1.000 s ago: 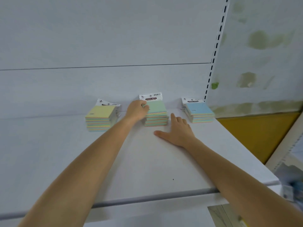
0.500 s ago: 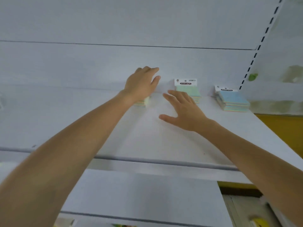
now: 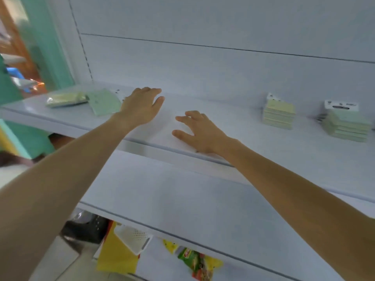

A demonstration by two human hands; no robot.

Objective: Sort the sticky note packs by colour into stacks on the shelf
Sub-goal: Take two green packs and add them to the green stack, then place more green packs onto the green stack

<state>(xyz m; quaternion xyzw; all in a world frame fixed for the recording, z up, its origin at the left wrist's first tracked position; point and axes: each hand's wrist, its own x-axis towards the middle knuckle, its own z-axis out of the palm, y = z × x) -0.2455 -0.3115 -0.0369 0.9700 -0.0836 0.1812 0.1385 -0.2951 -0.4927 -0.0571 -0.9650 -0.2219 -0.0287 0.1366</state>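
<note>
White back panel (image 3: 203, 67) fills the upper view, one thin seam running across it.

Top shelf (image 3: 233, 126), white, runs left to right and tilts in the picture. Lower shelf (image 3: 182, 199) below it, same white, bare where visible.

Both forearms reach in from the bottom corners, bare.

Left hand (image 3: 142, 107): palm down over the top shelf, fingers straight and close together, thumb out to the side, holding nothing. Cannot tell whether it touches the surface. It sits just right of the loose packs.

Right hand (image 3: 200, 132): palm down near the shelf's front edge, heel at the lip, fingers spread wide and slightly bent, holding nothing. A gap of bare shelf separates the two hands.

Under the shelves: a yellow bag (image 3: 117, 258), a black basket (image 3: 87, 230), a white perforated plastic piece (image 3: 133, 239) and a green snack packet (image 3: 194, 260), all blurred.

Sticky notes, all on the top shelf:
- Green stack (image 3: 347, 126), far right, several packs high, white header card on top.
- Yellow stack (image 3: 278, 114), left of the green one and apart from it, several packs high.
- Loose green pack (image 3: 104, 102), lying flat at the left, just beside the left wrist.
- Loose yellow pack (image 3: 65, 98), furthest left, shiny wrapper, its end meeting the green pack's corner.

Stacks and loose packs lie well apart, hands between them.
</note>
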